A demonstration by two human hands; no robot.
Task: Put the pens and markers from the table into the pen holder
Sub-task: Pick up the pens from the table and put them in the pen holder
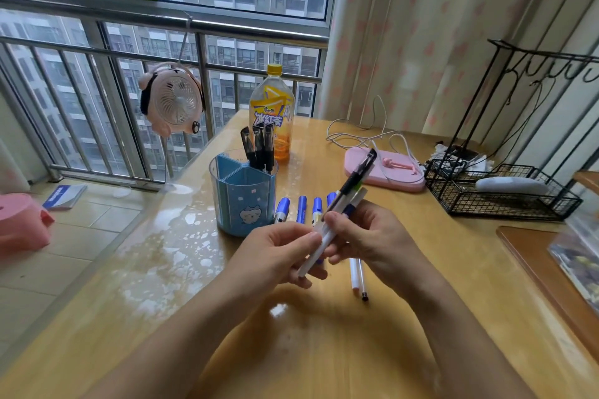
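Observation:
A blue pen holder [243, 204] with a cat picture stands on the table, with three black-capped pens [259, 147] upright in its back compartment. Both hands hold a small bunch of pens [351, 193] above the table; a black-capped one sticks up and to the right. My left hand [275, 253] pinches the bunch's lower end. My right hand [366, 233] grips its middle. Several blue markers [301, 209] lie in a row beside the holder, partly hidden by my hands. Two thin white pens [358, 275] lie under my right hand.
A yellow iced-tea bottle [274, 113] stands right behind the holder. A pink pad [382, 172] with white cables lies at the back, and a black wire basket [499, 194] stands at the right. A pink fan [173, 99] hangs on the window railing. The table's left edge runs diagonally.

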